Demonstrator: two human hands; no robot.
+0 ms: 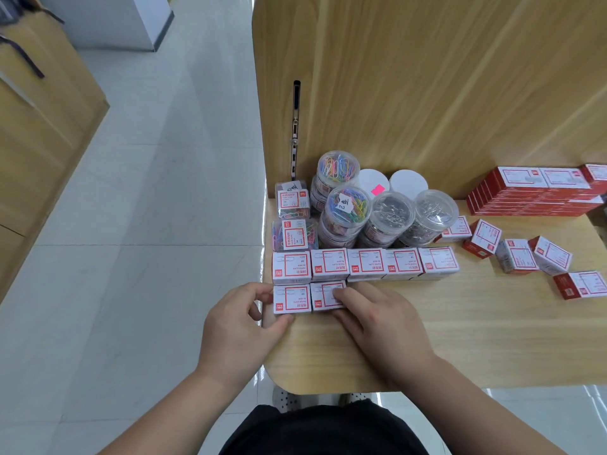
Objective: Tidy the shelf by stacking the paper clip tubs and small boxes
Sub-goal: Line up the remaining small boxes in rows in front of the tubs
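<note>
Two small white-and-red boxes (292, 298) (325, 294) lie side by side at the shelf's front left corner. My left hand (243, 326) grips the left box from its outer side, thumb under its near edge. My right hand (377, 320) pinches the right box from the right. Behind them runs a row of several like boxes (364, 263). Further back stand stacked clear round tubs of coloured clips (345, 208) and silver clips (392, 213). Loose small boxes (517, 254) lie scattered to the right.
The wooden shelf (460, 339) has a rounded front left corner and a tall wooden back panel (427, 93). Flat red boxes (532, 192) are piled at the back right. Two square clear packs of coloured clips (293, 218) sit at the back left. Tiled floor lies left.
</note>
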